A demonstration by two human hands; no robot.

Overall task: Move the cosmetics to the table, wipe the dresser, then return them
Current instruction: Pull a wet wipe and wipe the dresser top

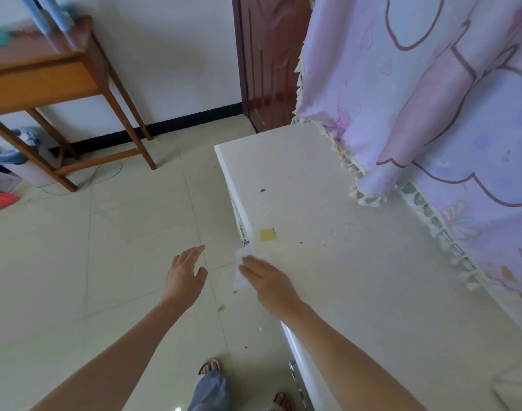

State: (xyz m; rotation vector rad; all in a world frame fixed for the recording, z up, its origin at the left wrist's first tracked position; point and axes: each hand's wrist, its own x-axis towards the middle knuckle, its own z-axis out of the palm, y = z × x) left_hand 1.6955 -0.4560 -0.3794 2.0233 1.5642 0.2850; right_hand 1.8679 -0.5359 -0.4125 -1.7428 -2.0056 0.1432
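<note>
The white dresser top (357, 262) runs from the middle to the lower right, bare except for dark specks and a small yellow sticker (267, 234). My right hand (267, 281) lies flat, fingers straight, pressing a white wipe (241, 271) onto the dresser's front edge. Left of the dresser, my left hand (185, 275) hovers over the floor, fingers spread and holding nothing. On the wooden table (46, 63) at the upper left stand blurred blue bottles (51, 13) and something teal (0, 40).
A pink patterned cloth (431, 99) with a tasselled fringe hangs over the back of the dresser. A dark red door (268, 54) stands behind it. Beige floor tiles (105, 247) spread to the left. Clothes (11, 146) and cables lie under the table. My sandalled feet show at the bottom.
</note>
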